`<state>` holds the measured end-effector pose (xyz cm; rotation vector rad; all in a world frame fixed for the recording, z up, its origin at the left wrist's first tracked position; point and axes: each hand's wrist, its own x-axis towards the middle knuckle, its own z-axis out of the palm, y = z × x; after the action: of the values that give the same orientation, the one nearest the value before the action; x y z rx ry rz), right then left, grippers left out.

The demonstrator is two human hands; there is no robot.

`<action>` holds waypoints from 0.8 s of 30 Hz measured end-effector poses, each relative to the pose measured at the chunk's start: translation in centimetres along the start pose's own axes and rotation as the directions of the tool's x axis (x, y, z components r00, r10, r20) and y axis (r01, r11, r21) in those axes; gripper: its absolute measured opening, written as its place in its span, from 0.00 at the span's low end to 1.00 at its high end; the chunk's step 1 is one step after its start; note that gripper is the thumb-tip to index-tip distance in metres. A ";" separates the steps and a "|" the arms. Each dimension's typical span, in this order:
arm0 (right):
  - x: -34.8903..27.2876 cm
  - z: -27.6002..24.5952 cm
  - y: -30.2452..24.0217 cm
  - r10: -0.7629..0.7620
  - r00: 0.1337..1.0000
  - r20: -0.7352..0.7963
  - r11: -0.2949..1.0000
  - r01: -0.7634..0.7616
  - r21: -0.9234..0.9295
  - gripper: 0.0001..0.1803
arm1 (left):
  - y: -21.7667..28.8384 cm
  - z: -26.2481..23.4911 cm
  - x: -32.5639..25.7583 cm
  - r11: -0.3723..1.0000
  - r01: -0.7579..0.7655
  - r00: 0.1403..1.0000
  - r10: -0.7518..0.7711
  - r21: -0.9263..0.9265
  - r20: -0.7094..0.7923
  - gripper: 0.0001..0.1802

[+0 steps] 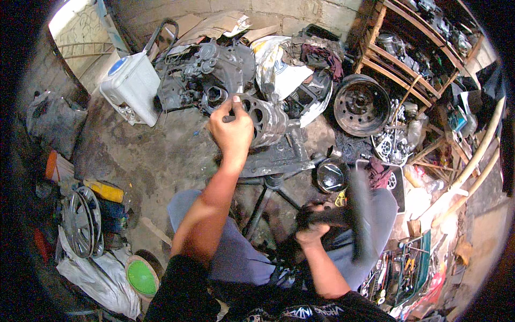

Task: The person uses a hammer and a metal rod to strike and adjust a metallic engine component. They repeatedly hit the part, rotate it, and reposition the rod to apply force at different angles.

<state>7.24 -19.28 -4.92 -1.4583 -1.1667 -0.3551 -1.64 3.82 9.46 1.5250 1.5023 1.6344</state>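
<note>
My left hand [232,129] is closed at the near left side of a round grey metal part with large holes [271,121]. The dark end of a short rod [229,118] shows between its thumb and fingers; the rest is hidden. The part rests on a flat dark metal plate [279,158] over a stand with splayed legs [273,182]. Lower right, between my knees, my right hand [313,229] grips the dark handle of a hammer [363,217], whose long head is smeared by motion.
A greasy gear housing [214,61] lies beyond the stand, beside a white plastic container [131,86]. To the right are a steel wheel rim [362,104], a round black pan [332,176] and a green tool tray [421,263]. Wheel covers [80,222] lie at left.
</note>
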 end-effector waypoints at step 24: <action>1.6 -1.3 0.8 0.349 0.928 0.129 0.930 -0.360 0.072 0.13 | -0.7 -0.8 0.6 0.988 -0.156 0.984 0.155 -0.009 -0.091 0.11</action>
<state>9.09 -19.57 -3.76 -1.5853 -0.9678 0.0350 -2.81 4.23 9.23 1.6151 1.4437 1.8211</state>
